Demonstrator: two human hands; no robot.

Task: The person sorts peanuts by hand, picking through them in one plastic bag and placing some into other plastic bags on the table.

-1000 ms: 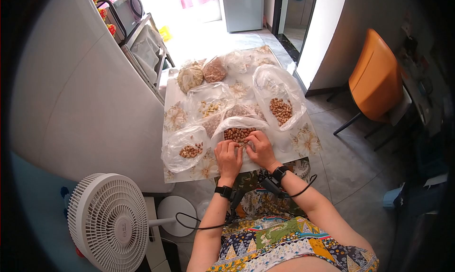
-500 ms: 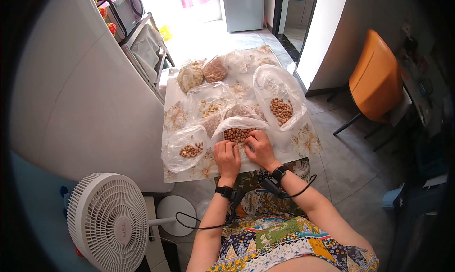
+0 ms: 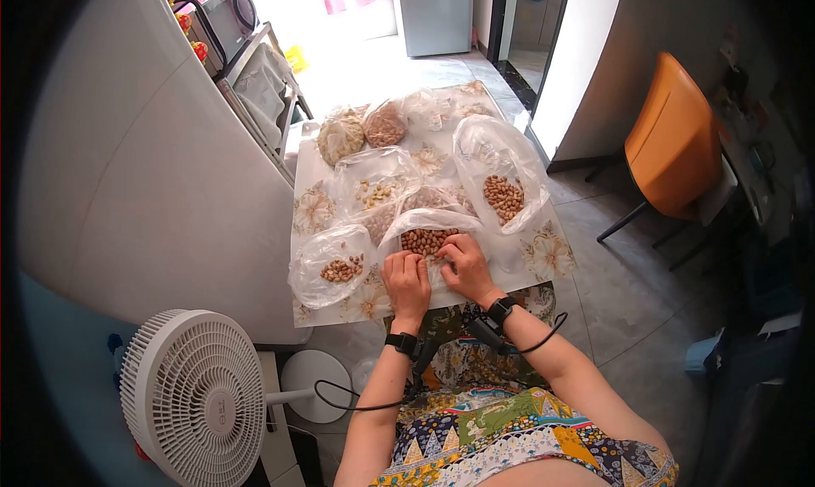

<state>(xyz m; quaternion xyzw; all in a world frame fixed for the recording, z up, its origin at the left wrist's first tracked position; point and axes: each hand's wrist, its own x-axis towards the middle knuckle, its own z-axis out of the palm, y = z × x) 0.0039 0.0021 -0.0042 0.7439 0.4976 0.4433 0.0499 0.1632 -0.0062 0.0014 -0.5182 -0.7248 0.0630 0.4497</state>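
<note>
Both of my hands are at the near edge of a clear plastic bag [image 3: 475, 230] holding reddish-brown kernels [image 3: 422, 240] that look like peanuts. My left hand [image 3: 407, 276] rests at the bag's near left edge, fingers curled together. Just right of it, my right hand [image 3: 465, 266] bends over the kernels with its fingertips pinched. Whatever either hand holds is too small or hidden to make out. An open bag [image 3: 306, 270] with a few brown kernels lies to the left. Farther right stands another open bag [image 3: 531, 177] with more kernels [image 3: 503, 200].
A bag of pale pieces [image 3: 373, 194] lies beyond my hands. Two full bags, one pale [image 3: 341, 137] and one reddish [image 3: 385, 124], sit at the back of the table [image 3: 543, 266]. A white fan [image 3: 199, 398] stands left; an orange chair [image 3: 671, 143] is right.
My right hand's fingers have shifted slightly over the kernels. My left hand stays almost where it was, and the bags have not visibly moved.
</note>
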